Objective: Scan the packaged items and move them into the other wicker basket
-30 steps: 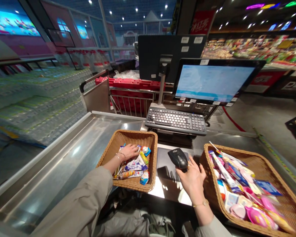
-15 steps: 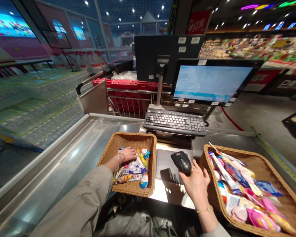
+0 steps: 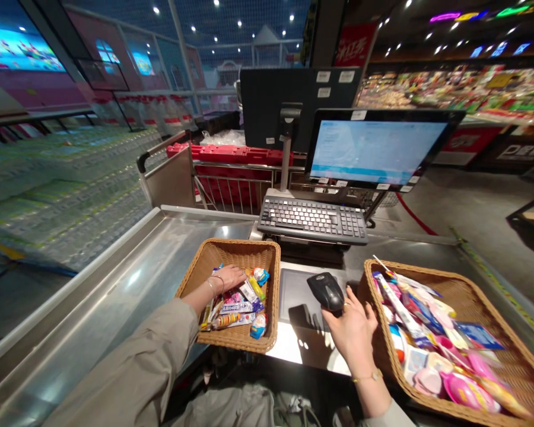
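With fingers of right hand, gripping black scanner above grey plate, between left basket and right basket of assorted packets and pink plastic items. With left hand, palm down, touching wrapped snacks inside left basket; can't tell if pinching any. Facing keyboard and lit monitor beyond grey plate.
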`<state>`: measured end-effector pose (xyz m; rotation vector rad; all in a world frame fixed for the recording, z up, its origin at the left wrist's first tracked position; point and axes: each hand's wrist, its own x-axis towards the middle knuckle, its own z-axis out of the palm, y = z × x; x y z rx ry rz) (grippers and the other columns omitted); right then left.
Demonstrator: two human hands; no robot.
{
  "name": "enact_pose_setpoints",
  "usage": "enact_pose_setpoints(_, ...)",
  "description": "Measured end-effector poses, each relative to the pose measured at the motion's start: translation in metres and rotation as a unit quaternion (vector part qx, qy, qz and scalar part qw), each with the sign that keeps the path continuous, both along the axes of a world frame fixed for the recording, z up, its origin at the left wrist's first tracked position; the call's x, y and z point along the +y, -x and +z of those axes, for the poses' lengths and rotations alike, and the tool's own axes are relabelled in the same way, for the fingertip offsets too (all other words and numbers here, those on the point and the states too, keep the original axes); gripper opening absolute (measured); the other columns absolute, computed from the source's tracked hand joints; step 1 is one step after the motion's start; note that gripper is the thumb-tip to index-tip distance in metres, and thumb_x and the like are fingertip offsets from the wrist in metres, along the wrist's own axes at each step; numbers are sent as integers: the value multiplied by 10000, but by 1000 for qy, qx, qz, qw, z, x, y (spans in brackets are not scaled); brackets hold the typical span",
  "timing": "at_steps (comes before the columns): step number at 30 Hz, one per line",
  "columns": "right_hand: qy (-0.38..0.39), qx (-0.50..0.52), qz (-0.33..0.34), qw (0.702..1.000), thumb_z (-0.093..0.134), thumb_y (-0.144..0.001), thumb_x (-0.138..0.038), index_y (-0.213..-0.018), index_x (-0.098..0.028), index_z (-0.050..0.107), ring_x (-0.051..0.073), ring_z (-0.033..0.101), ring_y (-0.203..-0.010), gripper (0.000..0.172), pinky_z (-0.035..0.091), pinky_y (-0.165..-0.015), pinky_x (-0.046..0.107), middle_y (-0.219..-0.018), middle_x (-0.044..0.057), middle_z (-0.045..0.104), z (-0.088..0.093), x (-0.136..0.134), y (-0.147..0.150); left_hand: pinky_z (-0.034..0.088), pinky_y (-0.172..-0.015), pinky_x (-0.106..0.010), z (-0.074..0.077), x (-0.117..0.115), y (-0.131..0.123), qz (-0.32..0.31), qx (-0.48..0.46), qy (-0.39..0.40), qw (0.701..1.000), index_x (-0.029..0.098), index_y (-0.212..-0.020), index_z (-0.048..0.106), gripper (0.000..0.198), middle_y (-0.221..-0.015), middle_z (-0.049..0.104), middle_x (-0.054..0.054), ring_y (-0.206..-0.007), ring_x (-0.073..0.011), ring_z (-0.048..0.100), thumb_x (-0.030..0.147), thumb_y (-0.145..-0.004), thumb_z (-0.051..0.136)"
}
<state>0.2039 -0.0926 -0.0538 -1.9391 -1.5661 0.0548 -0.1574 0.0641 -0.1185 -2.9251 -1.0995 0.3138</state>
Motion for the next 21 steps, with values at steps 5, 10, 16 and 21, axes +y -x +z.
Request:
enact_pose_setpoints(5, 4, 6, 14, 1000, 501, -738, -402, -854, -200, 677, 272, 498, -1252, 292, 171, -1086, 511, -1098, 92, 708, 0, 1, 0, 428, -864, -303, 17, -22, 1, 45, -9, -11, 999, 228, -1045, 635, 204, -971, 672, -53, -907, -179, 609, 254, -923, 474)
enact_pose_setpoints(10, -7, 1, 26, 1000, 515, -743, -380, -872, -201, 681, 269, 492, -1262, 277, 173, -1088, 509, -1101, 90, 707, 5, 2, 4, 448, -893, -330, 34, -38, 0, 114, -38, -37, 992, 227, -1115, 638, 256, -973, 670, -75, -934, -198, 607, 317, -903, 527)
enact_pose_setpoints(16, -33, -8, 23, 999, 534, -739, -365, -901, -213, 681, 274, 468, -1282, 266, 178, -1089, 516, -1125, 69, 700, 9, 0, 7, 195, -1140, -578, 59, -56, -18, 194, -103, -130, 967, 289, -1209, 605, 310, -1295, 618, -61, -1242, -242, 491, 263, -941, 450)
enact_pose_setpoints(21, -45, -22, 18, 999, 512, -760, -350, -1003, -205, 662, 282, 398, -1332, 320, 187, -1082, 527, -1188, 73, 672, 11, -3, 5, 13, -1104, -726, 74, -69, -44, 221, -131, -213, 943, 307, -1163, 634, 328, -1463, 474, -16, -1409, -299, 309, 180, -931, 440)
